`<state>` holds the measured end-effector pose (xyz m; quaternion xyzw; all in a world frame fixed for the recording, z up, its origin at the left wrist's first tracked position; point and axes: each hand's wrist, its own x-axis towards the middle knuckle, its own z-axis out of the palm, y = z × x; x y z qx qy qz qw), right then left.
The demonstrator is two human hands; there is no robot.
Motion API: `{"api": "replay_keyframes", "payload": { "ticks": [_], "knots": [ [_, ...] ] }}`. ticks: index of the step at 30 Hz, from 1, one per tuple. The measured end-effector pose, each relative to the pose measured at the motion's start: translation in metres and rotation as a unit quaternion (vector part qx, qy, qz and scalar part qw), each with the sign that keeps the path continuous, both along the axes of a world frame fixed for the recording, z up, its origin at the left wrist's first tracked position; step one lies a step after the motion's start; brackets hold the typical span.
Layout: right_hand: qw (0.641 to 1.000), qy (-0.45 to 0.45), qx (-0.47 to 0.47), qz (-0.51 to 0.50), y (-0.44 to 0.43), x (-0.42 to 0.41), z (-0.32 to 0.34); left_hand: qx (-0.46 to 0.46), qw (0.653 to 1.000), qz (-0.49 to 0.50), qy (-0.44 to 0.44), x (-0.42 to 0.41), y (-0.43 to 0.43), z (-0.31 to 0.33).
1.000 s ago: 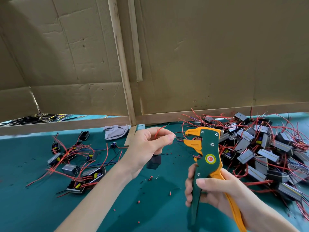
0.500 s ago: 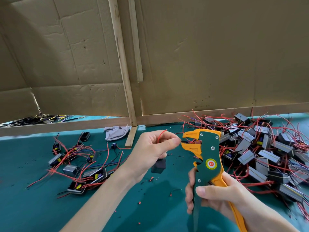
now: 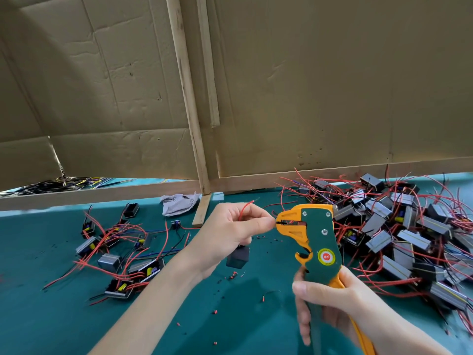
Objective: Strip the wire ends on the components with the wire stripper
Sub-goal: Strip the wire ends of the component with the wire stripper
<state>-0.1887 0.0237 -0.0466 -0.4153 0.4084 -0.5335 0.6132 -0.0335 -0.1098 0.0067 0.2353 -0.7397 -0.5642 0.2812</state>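
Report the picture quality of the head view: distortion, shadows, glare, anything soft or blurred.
Head view: wide-angle bend, the wooden rail bows and the cardboard leans; light even, no glare; soft shadow on the table under the left hand; wire stripper sharp; the right hand at the bottom edge and the component dangling below the left hand look slightly soft.

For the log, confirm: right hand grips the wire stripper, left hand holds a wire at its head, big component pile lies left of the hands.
No: the head view shows the big component pile right of the hands. Correct: right hand gripping the wire stripper, left hand holding a wire at its head.
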Motion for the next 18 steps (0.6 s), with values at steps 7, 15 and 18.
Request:
{"api": "replay_keyframes", "payload": {
  "ticks": [7,15,18],
  "knots": [
    [0.995,0.046,0.014,-0.091,-0.001,0.006,-0.005,0.190,0.972,-0.118,0.076,0.002,-0.007,-0.002],
    [0.992,-0.097,0.020,-0.074,-0.010,0.003,-0.004,0.030,0.999,0.020,0.022,-0.005,-0.011,-0.016],
    [0.991,-0.100,0.022,-0.087,-0.011,-0.001,-0.002,-0.004,0.997,0.078,-0.003,-0.003,-0.015,-0.018]
  ]
}}
